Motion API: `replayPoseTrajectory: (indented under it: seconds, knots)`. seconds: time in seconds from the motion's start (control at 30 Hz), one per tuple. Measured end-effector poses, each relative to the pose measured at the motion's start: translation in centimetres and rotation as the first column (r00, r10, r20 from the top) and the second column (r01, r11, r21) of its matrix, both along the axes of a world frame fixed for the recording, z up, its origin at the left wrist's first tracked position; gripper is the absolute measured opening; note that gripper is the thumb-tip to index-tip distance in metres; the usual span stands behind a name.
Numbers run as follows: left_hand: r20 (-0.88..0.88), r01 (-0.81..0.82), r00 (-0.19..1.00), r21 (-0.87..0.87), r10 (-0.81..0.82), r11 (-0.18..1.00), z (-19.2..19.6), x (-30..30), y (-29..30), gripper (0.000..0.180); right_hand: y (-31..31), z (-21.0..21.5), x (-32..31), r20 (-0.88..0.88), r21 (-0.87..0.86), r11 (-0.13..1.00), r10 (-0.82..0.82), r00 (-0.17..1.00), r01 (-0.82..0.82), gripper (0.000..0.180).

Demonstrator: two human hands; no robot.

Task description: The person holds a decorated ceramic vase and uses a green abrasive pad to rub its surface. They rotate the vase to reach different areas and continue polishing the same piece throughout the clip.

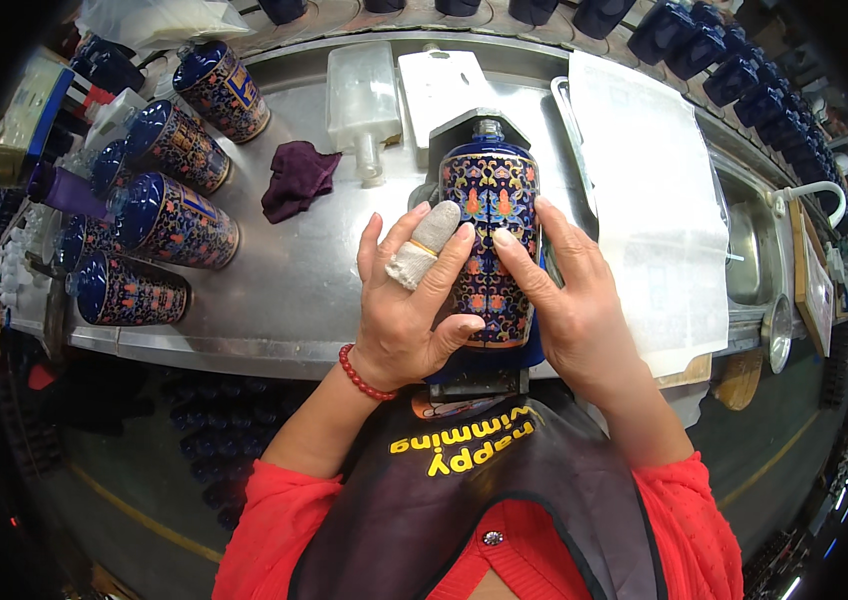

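Note:
A dark blue glass bottle (489, 190) with a red, gold and blue floral pattern lies in a metal holder (464, 130), its threaded neck pointing away from me. My left hand (409, 300) has its fingers apart, with index fingertip and thumb resting on the bottle's left side. One of its fingers wears a pale cloth finger cover (434, 228) held by a yellow band. My right hand (579, 300) grips the bottle's right side, thumb on the patterned face and fingers along the edge. The bottle's underside is hidden.
Several patterned blue bottles (179, 220) stand at left on the metal worktop (274, 310). A crumpled purple cloth (299, 180) and a clear plastic container (361, 100) lie behind my left hand. White sheets (649, 200) cover the right side, beside a sink (747, 250). Dark bottles (669, 30) line the far conveyor.

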State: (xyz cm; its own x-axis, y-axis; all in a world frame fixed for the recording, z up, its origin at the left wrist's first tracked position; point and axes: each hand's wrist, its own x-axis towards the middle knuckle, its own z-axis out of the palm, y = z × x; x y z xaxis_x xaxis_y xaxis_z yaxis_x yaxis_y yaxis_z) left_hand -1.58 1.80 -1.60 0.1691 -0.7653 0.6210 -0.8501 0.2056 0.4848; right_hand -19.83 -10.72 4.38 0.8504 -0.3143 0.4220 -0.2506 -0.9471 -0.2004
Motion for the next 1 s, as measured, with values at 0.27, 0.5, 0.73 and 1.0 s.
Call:
replayPoseTrajectory:
  seconds: [0.27,0.5,0.73,1.0]
  knots:
    - [0.065,-0.034,0.997,0.007,0.033,0.999,0.1,-0.1,-0.3,0.071,0.5,0.0,0.1,-0.027,0.026,0.999,-0.03,0.999,0.031,0.07]
    - [0.048,-0.017,0.999,0.011,0.016,1.0,0.6,0.3,-0.4,0.066,0.2,0.0,0.1,0.016,0.029,0.999,-0.035,0.999,0.035,0.07]
    - [0.073,-0.035,0.997,-0.012,0.036,0.999,1.2,0.9,-0.7,0.056,-0.6,0.1,0.0,0.126,0.14,0.99,-0.046,0.991,0.029,0.07]
    - [0.053,-0.037,0.998,-0.029,0.038,0.999,1.5,1.1,-1.1,0.052,-0.8,0.0,-0.1,0.132,0.141,0.99,-0.029,0.991,0.01,0.071]
